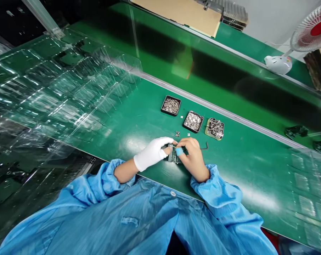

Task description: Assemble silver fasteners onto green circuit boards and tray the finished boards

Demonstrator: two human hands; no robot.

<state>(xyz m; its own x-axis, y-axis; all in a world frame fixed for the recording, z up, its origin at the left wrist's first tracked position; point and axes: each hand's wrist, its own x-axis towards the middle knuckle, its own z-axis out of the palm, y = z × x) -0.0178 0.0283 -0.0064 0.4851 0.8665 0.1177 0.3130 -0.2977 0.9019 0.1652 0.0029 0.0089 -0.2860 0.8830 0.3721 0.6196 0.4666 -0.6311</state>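
Note:
Near the table's front edge lies a small green circuit board (173,155) with metal-looking parts, partly covered by my fingers. My left hand (152,152), in a white glove with bare fingertips, is closed on its left side and upper corner. On the other side, my right hand (191,156) has its fingers bent over the top and right of the board, with blue tape (179,151) round one digit. Whether a tiny part sits between the right fingertips is hidden. Just beyond my hands are a few small metal pieces (178,134). A dark hex key (205,146) lies right of my right hand.
Three small trays of shiny metal parts stand beyond my hands: a left tray (162,109), a middle tray (185,126) and a right tray (208,133). Clear plastic blister trays (78,88) are stacked at left, others (304,184) at right. A fan (279,64) stands on the back shelf.

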